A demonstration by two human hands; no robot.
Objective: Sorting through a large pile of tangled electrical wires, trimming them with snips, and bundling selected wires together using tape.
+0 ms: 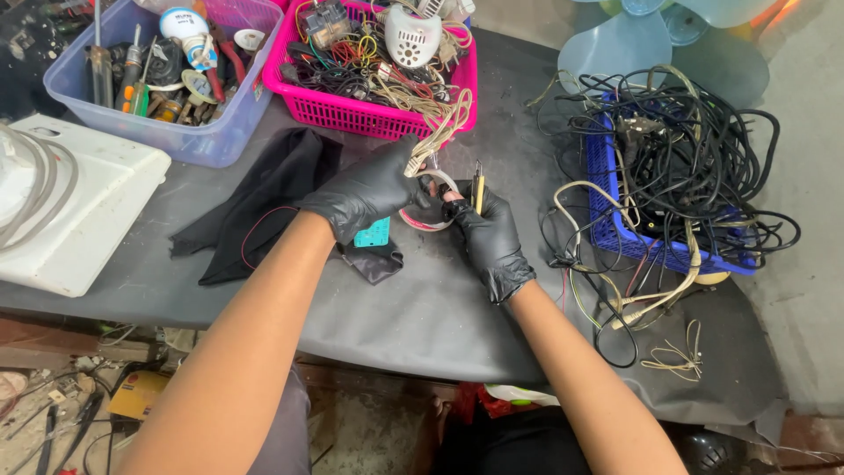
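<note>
From the head camera, both hands wear black gloves and meet over the middle of a dark grey table (422, 317). The left hand (369, 193) has its fingers clenched on a pale, cream-coloured cable (444, 127), which rises from the fist and loops up towards the pink basket (303, 92) behind it. The right hand (488, 233) grips a small screwdriver (478, 186) with a yellowish handle, held upright between thumb and fingers. Between the two hands, just above the table, sits a white ring-shaped part with a red edge (426, 220) — both hands touch or nearly touch it, though which one carries it cannot be told.

Under the left wrist lies a crumpled black cloth (255, 202), with a small teal card (374, 233) partly showing beside it. The pink basket is full of tangled wires and a white plastic cover. To its left stands a clear bluish tub (211, 141) holding screwdrivers, pliers and other small tools. At the far left edge rests a white plastic casing (79, 211).

To the right of the hands, well apart from them, a blue crate (615, 229) overflows with black and cream cables that spill onto the table — a few loose wire offcuts (677, 356) lie near the front edge. Pale blue fan blades (651, 40) show at the top.
</note>
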